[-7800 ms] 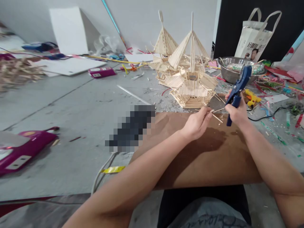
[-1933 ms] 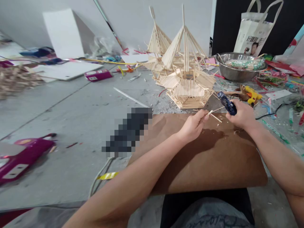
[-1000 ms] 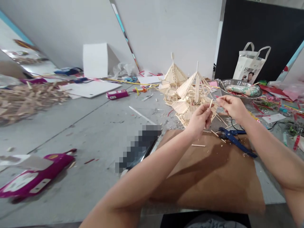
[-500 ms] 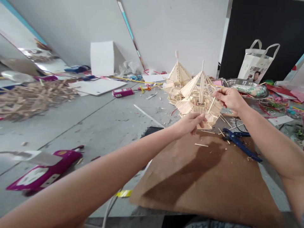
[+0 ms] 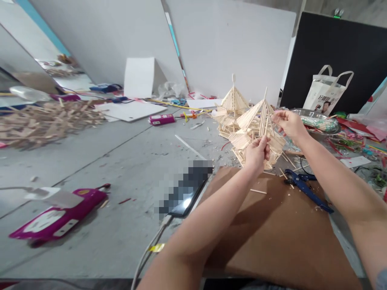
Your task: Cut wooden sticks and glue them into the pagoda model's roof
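My left hand (image 5: 256,152) is at the front of a pale stick model (image 5: 249,117) with a pointed roof, its fingers pinched round the lower end of a thin wooden stick (image 5: 267,129). My right hand (image 5: 287,123) is raised at the roof's right side, fingers bent together; what they hold, if anything, is too small to make out. A second pointed stick model (image 5: 232,100) stands behind to the left. Brown paper (image 5: 272,225) lies in front of the models, with a short loose stick (image 5: 258,191) on it.
Blue cutters (image 5: 308,191) lie right of the paper, a phone (image 5: 187,193) to its left. A magenta power strip (image 5: 69,217) is at the left front, wood pieces (image 5: 45,123) behind it. A metal bowl (image 5: 320,123) and a tote bag (image 5: 325,94) stand at the right back.
My left hand has moved right and up to the stick, and its fingers have closed. The view has shifted, so more of the phone shows.
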Tool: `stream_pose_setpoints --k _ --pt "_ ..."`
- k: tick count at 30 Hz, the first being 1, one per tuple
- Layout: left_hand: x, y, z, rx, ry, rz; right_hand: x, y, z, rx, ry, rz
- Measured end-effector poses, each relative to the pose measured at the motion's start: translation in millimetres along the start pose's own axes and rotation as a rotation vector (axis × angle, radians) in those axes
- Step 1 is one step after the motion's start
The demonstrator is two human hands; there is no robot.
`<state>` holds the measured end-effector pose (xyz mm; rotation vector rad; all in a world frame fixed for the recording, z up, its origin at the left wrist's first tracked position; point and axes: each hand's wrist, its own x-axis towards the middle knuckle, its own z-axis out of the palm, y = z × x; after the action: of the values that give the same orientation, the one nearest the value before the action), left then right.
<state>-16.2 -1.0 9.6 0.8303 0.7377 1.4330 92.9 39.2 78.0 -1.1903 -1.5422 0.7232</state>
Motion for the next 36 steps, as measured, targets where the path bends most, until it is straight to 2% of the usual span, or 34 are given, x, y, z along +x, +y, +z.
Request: stream_pose_setpoints --k 4,9,15,26,36 --pt "7 -8 8.2 -0.08 0.031 -0.021 4 1 3 -0.058 -0.024 0.1" --pt "13 -12 8.9 -0.128 0.035 -0.023 11 3 9 0.04 -0.01 0.064" --pt "16 -7 5.2 -0.099 0.046 -0.05 13 2 17 0.146 -0.048 0.111" --pt "14 -8 0.7 -0.081 0.005 0.066 13 -1 22 0.214 -0.03 0.142" --pt "16 -11 -0.3 -0.121 0.001 0.091 18 2 21 0.192 -0.052 0.118"
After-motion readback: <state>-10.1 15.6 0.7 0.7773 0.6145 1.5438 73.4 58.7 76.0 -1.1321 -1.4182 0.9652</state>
